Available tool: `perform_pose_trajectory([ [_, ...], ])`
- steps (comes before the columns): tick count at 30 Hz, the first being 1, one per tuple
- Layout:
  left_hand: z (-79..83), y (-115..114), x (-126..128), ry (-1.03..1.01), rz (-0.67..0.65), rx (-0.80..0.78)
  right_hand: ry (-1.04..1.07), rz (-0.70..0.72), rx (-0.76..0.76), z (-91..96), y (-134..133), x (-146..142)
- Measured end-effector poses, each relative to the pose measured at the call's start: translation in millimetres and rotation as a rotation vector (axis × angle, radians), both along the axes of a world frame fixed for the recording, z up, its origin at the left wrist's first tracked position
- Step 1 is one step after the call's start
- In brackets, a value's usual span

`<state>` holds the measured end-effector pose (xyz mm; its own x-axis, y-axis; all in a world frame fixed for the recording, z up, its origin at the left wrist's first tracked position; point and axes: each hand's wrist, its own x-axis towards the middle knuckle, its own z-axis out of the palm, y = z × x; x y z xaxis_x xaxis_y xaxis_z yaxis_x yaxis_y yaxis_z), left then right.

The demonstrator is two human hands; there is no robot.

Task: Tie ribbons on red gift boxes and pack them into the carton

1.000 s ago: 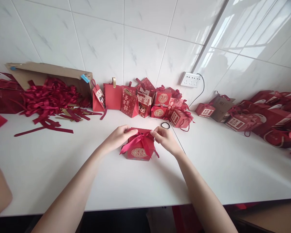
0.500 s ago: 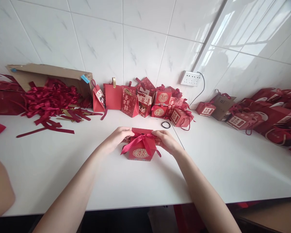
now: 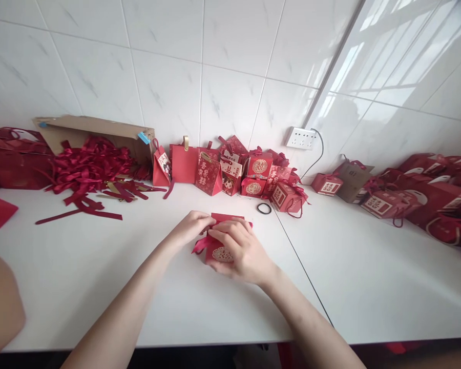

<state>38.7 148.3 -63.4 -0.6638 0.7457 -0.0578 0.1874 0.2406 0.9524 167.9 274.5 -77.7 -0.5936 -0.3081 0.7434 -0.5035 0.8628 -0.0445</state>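
Observation:
A small red gift box [image 3: 227, 217] with a gold round emblem stands on the white table in front of me. A red ribbon [image 3: 202, 245] is tied at its upper front, and one end sticks out to the left. Pinched at the box's upper left edge is my left hand [image 3: 194, 226], its fingertips partly hidden. My right hand [image 3: 246, 251] lies across the front of the box, fingers bent over the ribbon bow and thumb low by the emblem. It covers most of the bow and the right half of the box.
Several finished red gift boxes [image 3: 209, 173] line the tiled wall. A cardboard box [image 3: 96, 124] spills red ribbons [image 3: 94, 166] at the left. A black ring-shaped band [image 3: 264, 208] lies behind my right hand. Red bags [image 3: 426, 192] crowd the right, below a power strip [image 3: 301, 138].
My right hand has moved from the box's upper right edge down and left across its front, covering the bow. My left hand stays at the upper left edge. The view has tilted up slightly.

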Motion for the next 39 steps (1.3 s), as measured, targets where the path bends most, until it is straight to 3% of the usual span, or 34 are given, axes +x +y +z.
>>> perform_pose_trajectory([
  [3, 4.6, -0.2, 5.8, 0.196, 0.131, -0.067, 0.029, -0.049, 0.096, -8.0, -1.7, -4.3],
  [5, 7.1, 2.1, 11.9, 0.469, 0.279, 0.025, 0.062, -0.063, 0.118, -10.1, 1.1, -5.1],
  [6, 7.4, 3.6, 15.1, 0.599, 0.307, 0.094, 0.082, -0.062, 0.126, -10.3, 2.3, -4.8],
  [8, 5.9, 6.4, 20.1, 0.742, 0.225, 0.166, 0.129, -0.054, 0.149, -10.1, 3.1, -3.8],
  [11, 1.7, 7.8, 22.8, 0.718, 0.019, 0.087, 0.207, -0.047, 0.178, -10.1, 0.5, -2.3],
  [15, 1.8, 6.2, 22.7, 0.649, -0.066, 0.035, 0.211, -0.039, 0.206, -13.7, -2.6, -0.8],
  [19, 2.5, 7.2, 23.3, 0.630, -0.044, 0.013, 0.185, 0.036, 0.215, -16.3, 0.4, 1.3],
  [23, -4.4, 10.7, 23.0, 0.599, 0.028, 0.024, 0.205, 0.170, 0.071, -8.4, 11.3, 3.5],
  [29, -10.1, 14.0, 20.9, 0.559, 0.090, 0.042, 0.169, 0.117, 0.181, 0.2, 29.1, 2.0],
  [39, -9.5, 16.5, 21.8, 0.458, 0.130, 0.031, 0.229, 0.077, 0.047, -6.7, 36.1, -1.0],
])
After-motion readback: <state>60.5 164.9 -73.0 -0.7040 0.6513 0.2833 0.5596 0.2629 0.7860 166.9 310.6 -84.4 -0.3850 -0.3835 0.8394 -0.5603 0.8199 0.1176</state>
